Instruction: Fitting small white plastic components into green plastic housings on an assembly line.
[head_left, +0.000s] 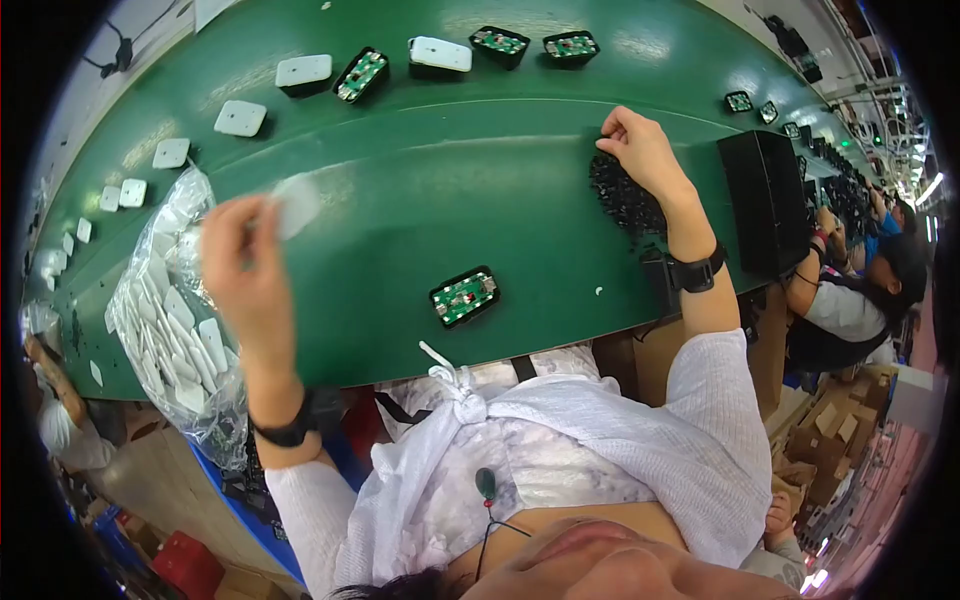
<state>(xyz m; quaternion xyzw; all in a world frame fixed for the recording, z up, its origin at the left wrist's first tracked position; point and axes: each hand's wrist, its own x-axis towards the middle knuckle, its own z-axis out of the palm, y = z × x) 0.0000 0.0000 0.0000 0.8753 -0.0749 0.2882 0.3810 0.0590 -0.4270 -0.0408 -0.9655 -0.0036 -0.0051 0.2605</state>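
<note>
My left hand, smeared by motion, grips a thin white plastic cover over the left side of the green bench. Beside it lies a clear plastic bag full of similar white covers. On the right, my right hand is at the far edge of a pile of small black parts. Its thumb and fingertips are pinched together; anything between them is too small to make out. Between my hands, near the bench's front edge, a black case with a green circuit board lies face up, apart from both.
Along the bench's far side stand several black cases, some with boards exposed, others under white covers. A tall black box stands at the right, with a co-worker beyond it. A blue bin sits below the bag.
</note>
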